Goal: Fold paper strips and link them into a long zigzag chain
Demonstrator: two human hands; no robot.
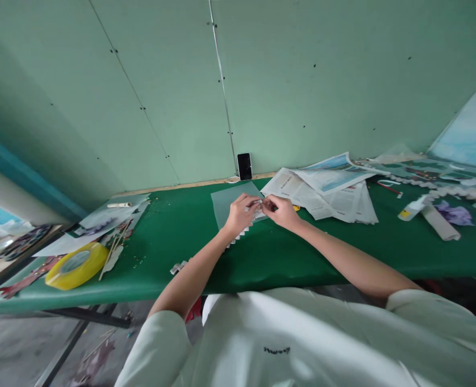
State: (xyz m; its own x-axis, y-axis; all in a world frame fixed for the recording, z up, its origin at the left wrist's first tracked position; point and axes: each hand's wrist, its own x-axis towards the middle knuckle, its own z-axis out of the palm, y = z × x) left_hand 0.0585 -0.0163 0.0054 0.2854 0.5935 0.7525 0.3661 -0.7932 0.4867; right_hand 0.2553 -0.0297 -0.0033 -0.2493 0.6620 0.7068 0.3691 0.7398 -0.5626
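Observation:
My left hand (241,211) and my right hand (281,211) meet over the middle of the green table, fingers pinched close together. Between them is the end of a zigzag folded paper strip (243,232), pale with small printed patches. The strip runs back under my left forearm, and another part of it (178,267) shows at the table's near edge. Both hands grip this end; the fingertips partly hide it. Beneath the hands lies a translucent sheet (220,207). A small yellow item (296,208) peeks out beside my right hand.
A phone (244,166) leans on the wall. Printed papers (326,196) lie to the right, with a glue bottle (412,208), a white roll (441,223) and another zigzag chain (459,192) farther over. A yellow tape roll (77,265), sticks and paper sheets lie on the left.

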